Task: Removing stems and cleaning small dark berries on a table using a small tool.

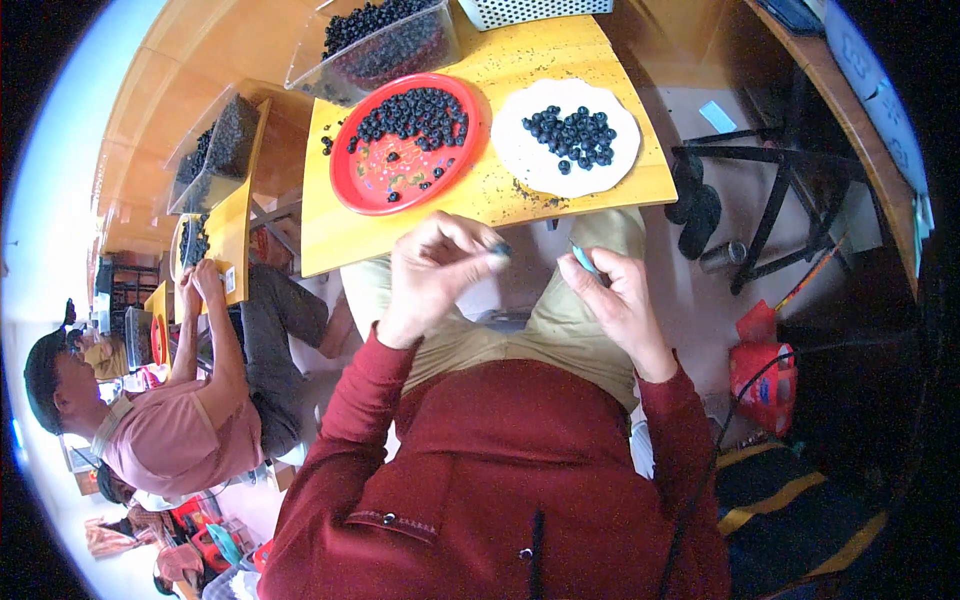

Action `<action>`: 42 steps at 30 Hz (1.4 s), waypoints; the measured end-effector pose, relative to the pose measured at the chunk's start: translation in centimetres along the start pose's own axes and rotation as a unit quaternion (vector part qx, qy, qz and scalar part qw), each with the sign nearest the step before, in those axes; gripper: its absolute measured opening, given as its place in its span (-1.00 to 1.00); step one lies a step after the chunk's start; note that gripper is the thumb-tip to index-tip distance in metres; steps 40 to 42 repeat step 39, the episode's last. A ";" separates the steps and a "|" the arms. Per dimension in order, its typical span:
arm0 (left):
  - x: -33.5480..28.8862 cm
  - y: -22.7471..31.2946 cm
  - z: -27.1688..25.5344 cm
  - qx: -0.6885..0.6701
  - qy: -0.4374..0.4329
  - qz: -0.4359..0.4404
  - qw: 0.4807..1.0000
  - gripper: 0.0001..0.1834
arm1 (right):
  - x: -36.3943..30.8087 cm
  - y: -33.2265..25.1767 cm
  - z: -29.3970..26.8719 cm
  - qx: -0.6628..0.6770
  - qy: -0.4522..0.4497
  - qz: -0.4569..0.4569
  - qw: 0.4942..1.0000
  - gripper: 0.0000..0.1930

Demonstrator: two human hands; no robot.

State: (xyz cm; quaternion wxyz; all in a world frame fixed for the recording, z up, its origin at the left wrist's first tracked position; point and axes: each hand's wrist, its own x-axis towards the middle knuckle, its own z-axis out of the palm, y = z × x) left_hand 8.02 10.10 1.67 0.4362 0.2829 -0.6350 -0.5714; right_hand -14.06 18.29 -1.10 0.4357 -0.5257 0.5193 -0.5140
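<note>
My left hand pinches a small dark round bead-like piece between thumb and forefinger, just off the table's near edge. My right hand is closed around a small teal-handled tool; its tip is too small to make out. Both hands are over my lap, a short gap apart. Beyond my left hand lies a red plate with many loose black round pieces. To its right, a white scalloped plate carries a smaller heap of similar pieces.
A clear bin of black pieces and a white perforated basket stand at the back of the yellow table. Dark crumbs litter its top. At left, a co-worker sits at another table. A red bag is at right.
</note>
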 end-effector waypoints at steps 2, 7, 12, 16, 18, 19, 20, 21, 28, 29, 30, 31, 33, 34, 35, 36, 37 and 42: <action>1.7 -0.3 -2.2 0.063 0.055 -0.012 0.996 -0.74 | -0.7 1.7 -0.5 -0.003 0.005 0.016 1.000 -0.69; 7.1 -1.2 -7.8 0.419 0.131 0.044 0.897 -0.85 | -1.6 3.4 0.2 0.042 0.042 0.039 0.997 -0.70; 9.7 -2.3 -9.2 0.486 0.101 0.045 0.867 -0.83 | -2.3 5.0 0.3 0.055 0.064 0.064 0.994 -0.76; 10.7 -2.3 -6.1 0.481 0.045 0.083 0.872 -0.86 | -2.2 5.3 -0.4 0.058 0.061 0.112 0.990 -0.78; 11.1 -2.1 -3.5 0.448 0.002 0.082 0.890 -0.87 | -2.0 5.4 -0.6 0.063 0.064 0.129 0.988 -0.79; 11.4 -2.1 -2.1 0.432 -0.029 0.066 0.899 -0.86 | -1.9 5.6 -0.6 0.061 0.064 0.132 0.987 -0.79; 11.7 -2.4 -0.7 0.438 -0.061 0.078 0.894 -0.85 | -1.9 5.7 -0.6 0.063 0.069 0.123 0.988 -0.79; 12.1 -2.8 0.7 0.443 -0.096 0.091 0.887 -0.84 | -1.9 5.9 -0.6 0.066 0.075 0.113 0.989 -0.80; 14.0 -3.3 3.5 0.522 -0.234 0.066 0.818 -0.80 | -2.6 6.3 -1.1 0.049 0.084 0.146 0.984 -0.80; 14.0 -3.3 3.6 0.522 -0.236 0.068 0.817 -0.80 | -2.8 6.5 -1.2 0.050 0.084 0.153 0.983 -0.80; 14.1 -3.1 3.6 0.527 -0.252 0.067 0.809 -0.79 | -3.0 6.6 -1.4 0.052 0.084 0.160 0.982 -0.79; 14.2 -3.0 3.7 0.533 -0.267 0.066 0.801 -0.78 | -3.1 6.7 -1.4 0.053 0.087 0.159 0.982 -0.79; 13.9 -2.3 3.9 0.541 -0.276 0.070 0.792 -0.76 | -3.3 6.7 -1.6 0.047 0.100 0.157 0.981 -0.79; 13.7 -2.0 4.0 0.548 -0.283 0.073 0.784 -0.75 | -3.4 6.7 -1.6 0.048 0.103 0.156 0.981 -0.79; 13.6 -2.0 4.0 0.548 -0.284 0.075 0.783 -0.75 | -3.4 6.8 -1.7 0.052 0.105 0.152 0.981 -0.79; 13.4 -2.1 3.8 0.545 -0.287 0.094 0.782 -0.73 | -3.4 6.8 -1.7 0.057 0.104 0.147 0.982 -0.79; 13.2 -2.1 3.6 0.541 -0.290 0.114 0.781 -0.71 | -3.4 6.6 -1.7 0.058 0.103 0.145 0.982 -0.79; 12.9 -2.0 3.3 0.538 -0.305 0.100 0.779 -0.70 | -3.4 6.3 -1.9 0.061 0.099 0.150 0.982 -0.78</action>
